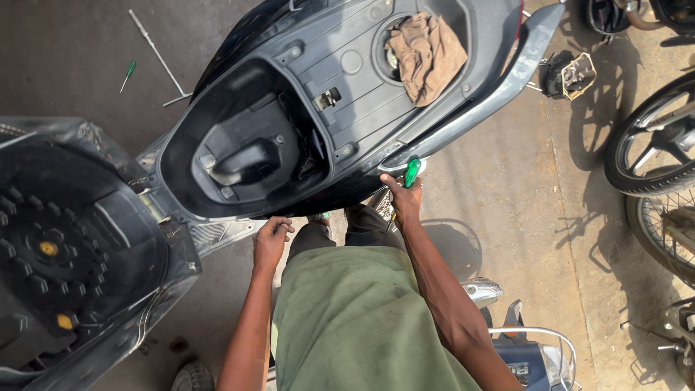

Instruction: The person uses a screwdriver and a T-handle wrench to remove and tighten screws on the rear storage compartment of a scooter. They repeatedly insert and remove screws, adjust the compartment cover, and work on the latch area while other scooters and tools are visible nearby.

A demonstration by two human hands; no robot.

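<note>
A dark scooter stands below me with its seat [65,246] swung up at the left, showing the black under-seat storage tub [246,148]. My right hand [404,197] is shut on a green-handled screwdriver [412,172], held against the scooter's grey side panel [470,108] just under the grab rail. My left hand [271,241] curls at the lower rim of the body beneath the tub; what its fingers grip is hidden. A brown rag [426,54] lies over the fuel filler opening.
A long T-handle wrench [158,56] and a small green screwdriver [128,74] lie on the concrete at top left. Motorcycle wheels [655,145] stand at the right, a black part [570,74] lies near them. Another bike's chrome rack [536,340] is behind my legs.
</note>
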